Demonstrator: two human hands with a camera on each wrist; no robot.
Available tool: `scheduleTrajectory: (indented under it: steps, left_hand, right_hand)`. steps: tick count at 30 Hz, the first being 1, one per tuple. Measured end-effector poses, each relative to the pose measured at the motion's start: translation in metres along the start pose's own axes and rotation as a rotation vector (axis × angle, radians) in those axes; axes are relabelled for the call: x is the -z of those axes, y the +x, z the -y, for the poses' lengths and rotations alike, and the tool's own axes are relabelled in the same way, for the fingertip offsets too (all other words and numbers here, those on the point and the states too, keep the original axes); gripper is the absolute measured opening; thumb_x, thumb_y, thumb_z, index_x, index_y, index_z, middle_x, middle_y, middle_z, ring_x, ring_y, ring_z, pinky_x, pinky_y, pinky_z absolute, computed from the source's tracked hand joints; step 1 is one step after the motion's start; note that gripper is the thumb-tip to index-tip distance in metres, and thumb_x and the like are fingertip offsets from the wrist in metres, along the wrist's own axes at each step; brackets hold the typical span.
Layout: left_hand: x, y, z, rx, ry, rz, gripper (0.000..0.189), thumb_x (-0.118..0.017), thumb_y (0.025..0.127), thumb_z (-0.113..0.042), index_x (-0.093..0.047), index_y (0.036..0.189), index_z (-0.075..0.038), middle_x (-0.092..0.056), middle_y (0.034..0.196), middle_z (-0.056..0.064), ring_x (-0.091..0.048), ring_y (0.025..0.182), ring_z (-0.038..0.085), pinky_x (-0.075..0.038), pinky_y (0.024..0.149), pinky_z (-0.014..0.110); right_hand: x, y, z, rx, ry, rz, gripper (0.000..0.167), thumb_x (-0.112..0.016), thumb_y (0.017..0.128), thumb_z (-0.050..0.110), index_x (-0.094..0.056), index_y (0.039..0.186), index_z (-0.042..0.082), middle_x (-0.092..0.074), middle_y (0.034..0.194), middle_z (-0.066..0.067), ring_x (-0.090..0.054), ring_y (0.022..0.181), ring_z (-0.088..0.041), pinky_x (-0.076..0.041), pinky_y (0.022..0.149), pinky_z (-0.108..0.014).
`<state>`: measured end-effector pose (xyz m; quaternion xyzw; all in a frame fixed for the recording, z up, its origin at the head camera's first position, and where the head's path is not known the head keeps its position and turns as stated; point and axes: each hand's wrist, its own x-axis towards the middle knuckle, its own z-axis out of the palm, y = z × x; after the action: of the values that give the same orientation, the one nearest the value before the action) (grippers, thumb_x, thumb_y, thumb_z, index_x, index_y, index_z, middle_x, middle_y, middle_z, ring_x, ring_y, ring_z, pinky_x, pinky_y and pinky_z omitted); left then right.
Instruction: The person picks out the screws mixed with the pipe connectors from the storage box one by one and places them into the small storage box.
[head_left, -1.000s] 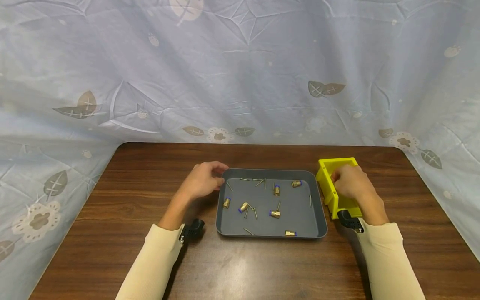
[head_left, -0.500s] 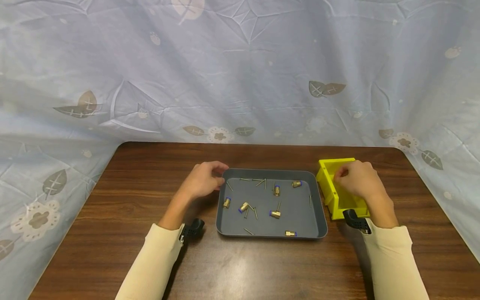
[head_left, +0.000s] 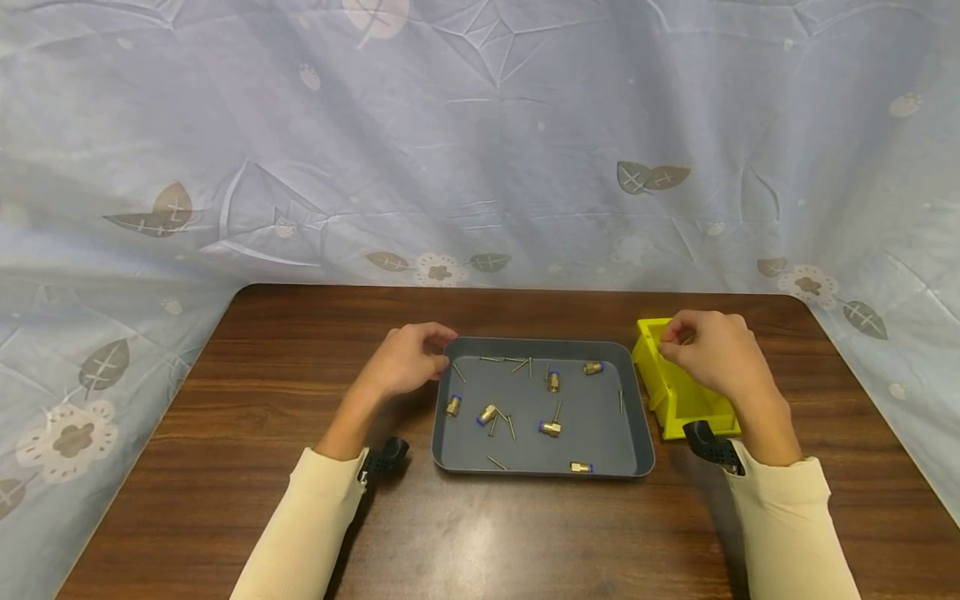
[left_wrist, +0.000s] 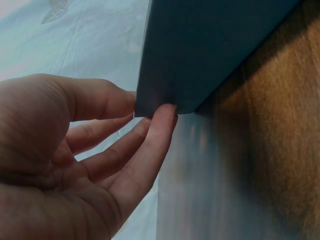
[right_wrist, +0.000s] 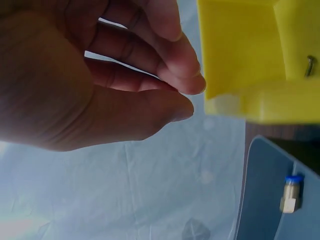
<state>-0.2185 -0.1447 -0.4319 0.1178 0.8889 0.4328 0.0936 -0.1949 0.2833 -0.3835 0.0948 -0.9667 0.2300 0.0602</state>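
Observation:
A shallow grey tray (head_left: 585,408) holds several brass fittings with blue collars, one of them a fitting (head_left: 551,428) near the middle, and several thin screws, including a screw (head_left: 621,402) by the right wall. My left hand (head_left: 405,360) holds the tray's far left corner; in the left wrist view its thumb and fingers meet the rim and outer wall. Over the yellow bin (head_left: 660,392) hovers my right hand (head_left: 712,350), fingers bent loosely toward the thumb and nothing visible between them. The right wrist view shows a screw (right_wrist: 310,66) inside the bin.
The bin stands right against the tray's right side on a brown wooden table (head_left: 300,333). A patterned pale curtain (head_left: 480,167) hangs behind the table and along both sides.
My right hand has risen out of the yellow bin and shifted slightly right and away from me. The left hand and the tray stay in place.

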Motion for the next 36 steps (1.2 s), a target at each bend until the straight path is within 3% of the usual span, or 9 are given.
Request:
scheduleTrajectory:
  steps: [12, 21, 36]
  left_hand:
    - [0.0, 0.0, -0.001, 0.004, 0.011, -0.005, 0.038, -0.068, 0.1, 0.003, -0.07, 0.138, 0.004, -0.072, 0.131, 0.027, -0.081, 0.093, 0.03, -0.069, 0.08, 0.035]
    - [0.0, 0.0, 0.0, -0.005, 0.009, -0.004, 0.038, -0.068, 0.1, 0.003, -0.07, 0.138, 0.005, -0.072, 0.13, 0.027, -0.081, 0.092, 0.031, -0.069, 0.079, 0.036]
    - [0.0, -0.002, -0.002, -0.001, 0.005, -0.003, 0.038, -0.068, 0.1, 0.003, -0.07, 0.138, 0.005, -0.072, 0.131, 0.028, -0.081, 0.092, 0.031, -0.07, 0.08, 0.037]
  right_hand:
    - [-0.006, -0.003, 0.025, 0.091, 0.031, 0.004, 0.0, -0.078, 0.092, 0.009, -0.078, 0.092, 0.009, -0.077, 0.085, -0.001, -0.062, 0.072, -0.023, -0.047, 0.061, -0.036]
    - [-0.017, 0.0, 0.035, 0.166, 0.048, 0.024, 0.008, -0.08, 0.087, 0.003, -0.075, 0.086, 0.01, -0.073, 0.079, 0.003, -0.067, 0.074, -0.018, -0.053, 0.065, -0.034]
    - [-0.035, 0.006, 0.038, 0.178, 0.085, 0.184, 0.008, -0.08, 0.088, 0.0, -0.076, 0.094, 0.004, -0.074, 0.084, 0.0, -0.068, 0.079, -0.019, -0.059, 0.072, -0.037]
